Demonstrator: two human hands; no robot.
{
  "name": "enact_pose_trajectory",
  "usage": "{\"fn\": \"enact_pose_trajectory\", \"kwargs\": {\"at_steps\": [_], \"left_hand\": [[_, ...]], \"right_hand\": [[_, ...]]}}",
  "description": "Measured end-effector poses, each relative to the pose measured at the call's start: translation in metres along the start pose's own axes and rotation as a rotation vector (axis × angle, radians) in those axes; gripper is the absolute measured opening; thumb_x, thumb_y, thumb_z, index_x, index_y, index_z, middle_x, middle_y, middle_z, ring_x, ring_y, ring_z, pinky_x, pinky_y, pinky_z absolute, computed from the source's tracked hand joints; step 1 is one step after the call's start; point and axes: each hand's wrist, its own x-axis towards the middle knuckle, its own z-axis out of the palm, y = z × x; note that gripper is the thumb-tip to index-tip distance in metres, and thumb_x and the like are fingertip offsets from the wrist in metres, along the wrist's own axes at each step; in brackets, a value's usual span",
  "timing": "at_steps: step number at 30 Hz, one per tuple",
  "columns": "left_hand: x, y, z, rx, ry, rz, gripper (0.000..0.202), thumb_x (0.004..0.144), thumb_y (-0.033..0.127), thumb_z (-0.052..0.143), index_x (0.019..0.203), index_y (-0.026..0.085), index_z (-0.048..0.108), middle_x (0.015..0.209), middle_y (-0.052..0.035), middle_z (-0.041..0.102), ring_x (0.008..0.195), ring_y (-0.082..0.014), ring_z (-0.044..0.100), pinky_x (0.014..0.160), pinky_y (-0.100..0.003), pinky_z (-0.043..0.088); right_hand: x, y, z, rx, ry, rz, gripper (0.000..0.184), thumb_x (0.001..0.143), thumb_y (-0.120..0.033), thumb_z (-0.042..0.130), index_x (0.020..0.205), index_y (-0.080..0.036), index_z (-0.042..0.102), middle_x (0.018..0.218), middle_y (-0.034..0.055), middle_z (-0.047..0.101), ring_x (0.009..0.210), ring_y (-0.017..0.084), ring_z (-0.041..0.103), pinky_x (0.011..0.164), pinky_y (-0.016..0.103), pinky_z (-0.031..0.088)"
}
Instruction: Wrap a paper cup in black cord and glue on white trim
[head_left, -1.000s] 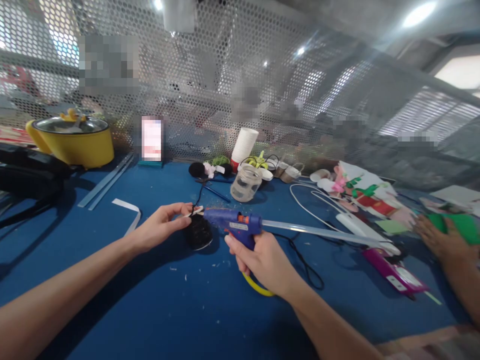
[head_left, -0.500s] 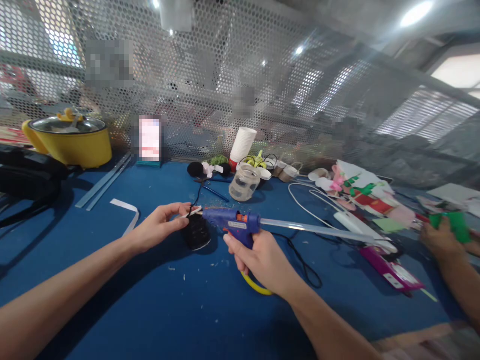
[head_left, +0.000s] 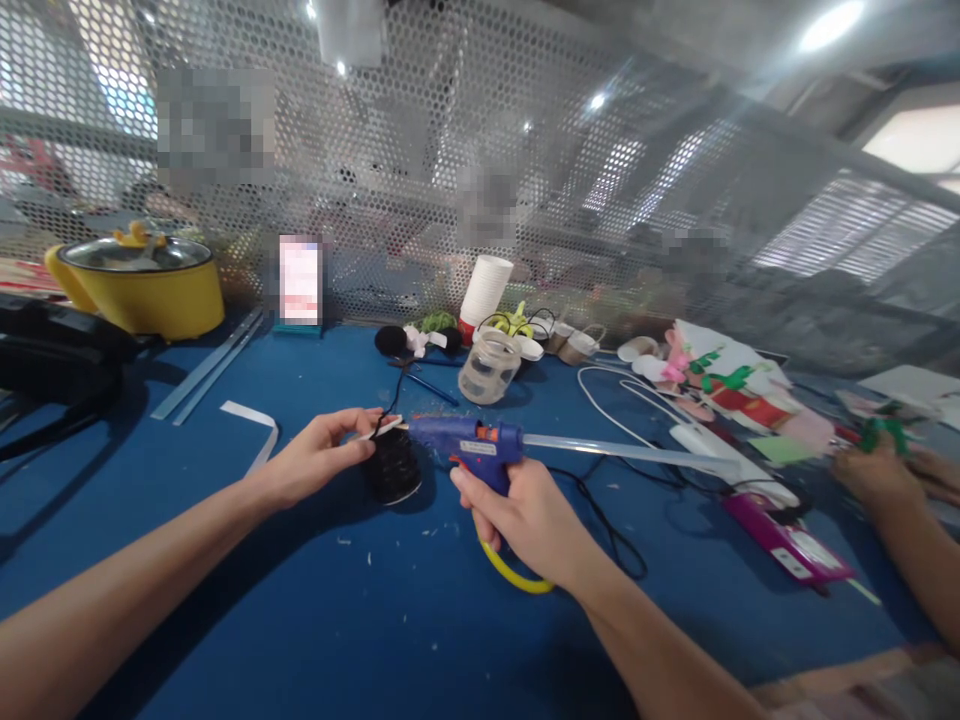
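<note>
My right hand (head_left: 529, 520) grips a blue glue gun (head_left: 469, 445) by its handle, with a long clear glue stick (head_left: 615, 452) poking out of its back. The nozzle points left at a small white strip (head_left: 381, 428) pinched in the fingertips of my left hand (head_left: 319, 455). Just below the strip, a black round spool of cord (head_left: 391, 468) rests on the blue table (head_left: 300, 580). A yellow loop (head_left: 514, 578) curves out from under my right hand.
A yellow pot (head_left: 142, 280) stands far left beside a black bag (head_left: 52, 355). A clear jar (head_left: 490, 367), stacked white cups (head_left: 487, 288), white cable (head_left: 637, 410), a purple packet (head_left: 784, 550) and paper crafts (head_left: 727, 385) lie behind. Another person's hands (head_left: 881, 465) work at right. A perforated metal screen (head_left: 450, 150) backs the table.
The other person's hands at the right have drawn in around a small green piece. My hands and the glue gun have hardly moved.
</note>
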Motion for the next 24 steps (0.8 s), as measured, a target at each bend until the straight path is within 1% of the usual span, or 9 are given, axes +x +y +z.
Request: {"fn": "enact_pose_trajectory", "kwargs": {"at_steps": [8,15,21,24], "left_hand": [[0.0000,0.0004,0.0004,-0.023,-0.010,-0.003,0.018,0.072,0.026,0.056,0.059,0.019,0.045,0.095,-0.0062,0.065,0.115,-0.0248,0.045,0.100,-0.042,0.022],[-0.0003,-0.0007,0.0002,0.002,-0.011,-0.002,0.018,0.071,0.028,0.057,0.060,0.018,0.046,0.105,-0.0079,0.063,0.119,-0.0252,0.042,0.100,-0.043,0.023],[-0.0004,-0.0015,0.0002,-0.005,-0.017,0.010,0.017,0.072,0.027,0.057,0.061,0.019,0.047,0.104,-0.0071,0.064,0.121,-0.0248,0.040,0.101,-0.041,0.023],[-0.0009,-0.0009,0.0005,-0.018,-0.019,0.008,0.016,0.072,0.026,0.057,0.061,0.019,0.048,0.105,-0.0074,0.063,0.122,-0.0257,0.040,0.102,-0.041,0.022]], "right_hand": [[-0.0009,0.0012,0.0005,-0.030,0.017,0.002,0.029,0.078,-0.042,0.047,0.062,-0.018,0.047,0.038,-0.0051,0.045,0.035,0.009,0.045,0.041,0.021,0.041],[-0.0059,-0.0015,0.0045,-0.036,-0.001,-0.021,0.030,0.078,-0.043,0.047,0.061,-0.018,0.047,0.039,-0.0049,0.045,0.034,0.009,0.045,0.039,0.021,0.041],[-0.0072,0.0003,0.0079,-0.039,-0.021,-0.041,0.032,0.078,-0.044,0.046,0.059,-0.018,0.047,0.039,-0.0047,0.045,0.034,0.009,0.045,0.038,0.020,0.040],[-0.0065,0.0017,0.0086,-0.034,-0.023,-0.055,0.032,0.078,-0.044,0.046,0.059,-0.018,0.047,0.039,-0.0049,0.045,0.034,0.009,0.045,0.038,0.020,0.040]]}}
